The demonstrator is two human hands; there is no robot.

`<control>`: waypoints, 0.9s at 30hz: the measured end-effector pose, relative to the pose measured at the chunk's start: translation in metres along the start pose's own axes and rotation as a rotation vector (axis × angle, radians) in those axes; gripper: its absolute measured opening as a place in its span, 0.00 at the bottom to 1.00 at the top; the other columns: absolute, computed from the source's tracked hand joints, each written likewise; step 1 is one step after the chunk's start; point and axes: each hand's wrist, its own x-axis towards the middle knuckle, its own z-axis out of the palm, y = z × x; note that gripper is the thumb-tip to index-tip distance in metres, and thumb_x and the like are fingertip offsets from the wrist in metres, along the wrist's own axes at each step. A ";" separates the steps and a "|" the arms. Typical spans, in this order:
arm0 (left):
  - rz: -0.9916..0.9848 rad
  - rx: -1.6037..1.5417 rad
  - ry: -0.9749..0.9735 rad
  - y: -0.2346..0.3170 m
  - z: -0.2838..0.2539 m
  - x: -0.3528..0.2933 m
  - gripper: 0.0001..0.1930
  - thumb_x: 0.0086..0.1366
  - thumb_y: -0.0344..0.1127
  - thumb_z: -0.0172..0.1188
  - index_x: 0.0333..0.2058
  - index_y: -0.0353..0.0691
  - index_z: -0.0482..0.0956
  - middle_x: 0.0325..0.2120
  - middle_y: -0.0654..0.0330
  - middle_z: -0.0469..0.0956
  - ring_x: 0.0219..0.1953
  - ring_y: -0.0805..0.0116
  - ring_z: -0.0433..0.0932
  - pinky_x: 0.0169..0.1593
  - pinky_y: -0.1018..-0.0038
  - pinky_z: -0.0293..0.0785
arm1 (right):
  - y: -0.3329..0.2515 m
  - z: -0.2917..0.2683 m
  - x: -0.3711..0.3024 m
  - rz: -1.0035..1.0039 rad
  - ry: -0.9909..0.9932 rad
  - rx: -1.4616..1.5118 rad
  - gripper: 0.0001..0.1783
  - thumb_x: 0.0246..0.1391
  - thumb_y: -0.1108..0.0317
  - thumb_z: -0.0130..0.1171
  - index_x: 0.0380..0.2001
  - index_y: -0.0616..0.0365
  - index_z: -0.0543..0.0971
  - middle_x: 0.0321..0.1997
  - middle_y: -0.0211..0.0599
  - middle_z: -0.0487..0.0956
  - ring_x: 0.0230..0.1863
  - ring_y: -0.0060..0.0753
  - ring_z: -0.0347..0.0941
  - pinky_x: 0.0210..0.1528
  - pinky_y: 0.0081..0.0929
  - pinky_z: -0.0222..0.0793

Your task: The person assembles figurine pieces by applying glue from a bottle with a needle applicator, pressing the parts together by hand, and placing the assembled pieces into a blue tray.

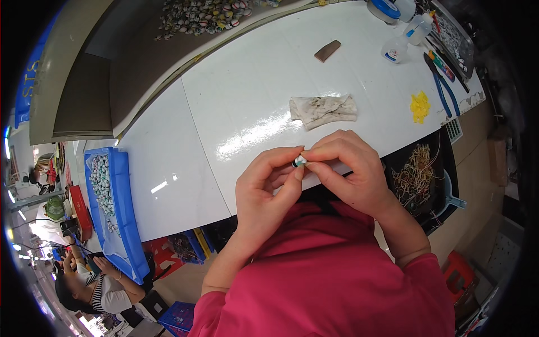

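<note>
Pinching a small white, green and dark piece point(300, 161), the person's left hand point(266, 182) and right hand point(352, 168) meet above the near part of a white table point(241, 95). The piece sits at the fingertips, to the right of the left palm and to the left of the right palm, directly between the two hands. The left thumb and forefinger grip it from the left, with the remaining left fingers curled behind; the right thumb and forefinger pinch it from the other side. Just beyond the hands lies a stained, folded whitish cloth point(323, 109), and farther off a small brown slab point(327, 50). To the right on the table are a heap of yellow bits point(419, 106) and pliers with blue handles point(437, 84), with a clear bottle point(394, 51) near the far right. At the left edge stands a blue tray point(119, 191) containing many small rounded pieces point(102, 185), and a larger pile of similar pieces point(205, 17) rests on the far shelf. Tangled cords point(415, 177) lie below the table's near right side. Another person point(106, 295) sits at far left.
</note>
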 end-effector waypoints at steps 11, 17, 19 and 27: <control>-0.023 -0.140 -0.016 0.008 0.000 -0.009 0.08 0.61 0.20 0.53 0.40 0.30 0.72 0.39 0.56 0.76 0.41 0.69 0.79 0.47 0.76 0.77 | -0.010 -0.019 0.013 0.166 -0.002 0.109 0.08 0.48 0.74 0.59 0.34 0.59 0.77 0.38 0.37 0.77 0.40 0.39 0.73 0.45 0.29 0.66; 0.003 -0.104 -0.014 0.012 -0.002 -0.016 0.09 0.61 0.19 0.51 0.41 0.29 0.72 0.39 0.55 0.75 0.39 0.67 0.80 0.45 0.75 0.78 | 0.014 -0.020 0.040 -0.114 0.002 -0.506 0.11 0.47 0.73 0.60 0.37 0.58 0.77 0.38 0.36 0.75 0.44 0.41 0.70 0.48 0.33 0.65; 0.026 -0.077 -0.017 0.011 -0.003 -0.017 0.10 0.62 0.20 0.51 0.42 0.28 0.71 0.39 0.53 0.75 0.39 0.66 0.80 0.45 0.73 0.78 | 0.012 -0.019 0.042 -0.071 -0.088 -0.500 0.12 0.47 0.73 0.59 0.38 0.58 0.78 0.37 0.35 0.75 0.42 0.41 0.70 0.46 0.34 0.66; 0.047 -0.114 -0.010 0.002 -0.012 -0.018 0.11 0.60 0.20 0.53 0.42 0.30 0.71 0.38 0.58 0.75 0.39 0.70 0.79 0.43 0.79 0.76 | -0.035 -0.009 0.022 -0.256 -0.223 -0.185 0.15 0.39 0.77 0.62 0.34 0.52 0.81 0.32 0.30 0.72 0.33 0.32 0.68 0.34 0.24 0.66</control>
